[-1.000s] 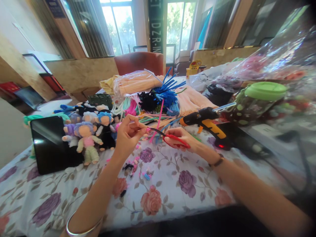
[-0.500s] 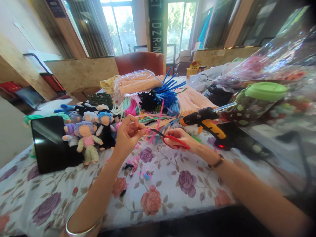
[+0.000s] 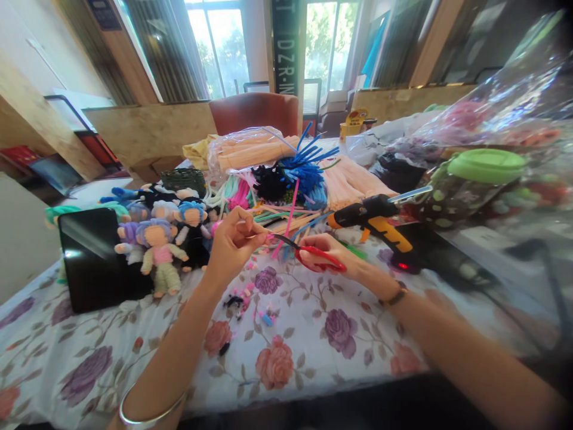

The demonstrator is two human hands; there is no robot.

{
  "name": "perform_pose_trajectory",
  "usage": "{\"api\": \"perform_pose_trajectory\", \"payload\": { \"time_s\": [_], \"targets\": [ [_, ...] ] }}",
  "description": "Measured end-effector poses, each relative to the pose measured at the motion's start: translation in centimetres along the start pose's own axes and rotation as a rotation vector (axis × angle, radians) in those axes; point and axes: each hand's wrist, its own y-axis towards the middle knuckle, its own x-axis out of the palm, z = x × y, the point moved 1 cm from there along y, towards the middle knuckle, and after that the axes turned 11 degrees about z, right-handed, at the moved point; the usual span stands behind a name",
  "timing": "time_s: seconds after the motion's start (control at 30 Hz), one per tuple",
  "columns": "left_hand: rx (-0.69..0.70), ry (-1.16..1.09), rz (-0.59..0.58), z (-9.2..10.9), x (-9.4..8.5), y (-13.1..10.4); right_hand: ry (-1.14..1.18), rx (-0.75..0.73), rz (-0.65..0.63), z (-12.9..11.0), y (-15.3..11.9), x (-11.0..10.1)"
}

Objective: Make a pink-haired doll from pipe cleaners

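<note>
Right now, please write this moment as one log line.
left hand: pinches small pink piece | right hand: holds red-handled scissors | glue gun: at right

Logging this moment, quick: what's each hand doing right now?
Left hand: closed, pinching a small pink fuzzy piece.
Right hand: closed on red-handled metal scissors.

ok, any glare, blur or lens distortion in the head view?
Head view: left window blown out; white glare on the tablet; bright streaks on the plastic bag; green-lidded jar soft; right forearm stretched towards the corner; red scissors fairly clear; pink bit at the left hand too small to make out.
</note>
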Motion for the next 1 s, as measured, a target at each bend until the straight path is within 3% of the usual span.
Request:
{"api": "perform_pose_trajectory", "payload": {
  "time_s": [0.6, 1.0],
  "targets": [
    [-0.029, -0.014, -0.015, -0.1, -0.2, 0.1, -0.002, -0.016, 0.003, 1.1, 0.3, -0.2],
    [-0.017, -0.017, -0.007, -0.3, -0.3, 0.1, 0.014, -0.014, -0.010, 0.6, 0.2, -0.2]
  ]
}}
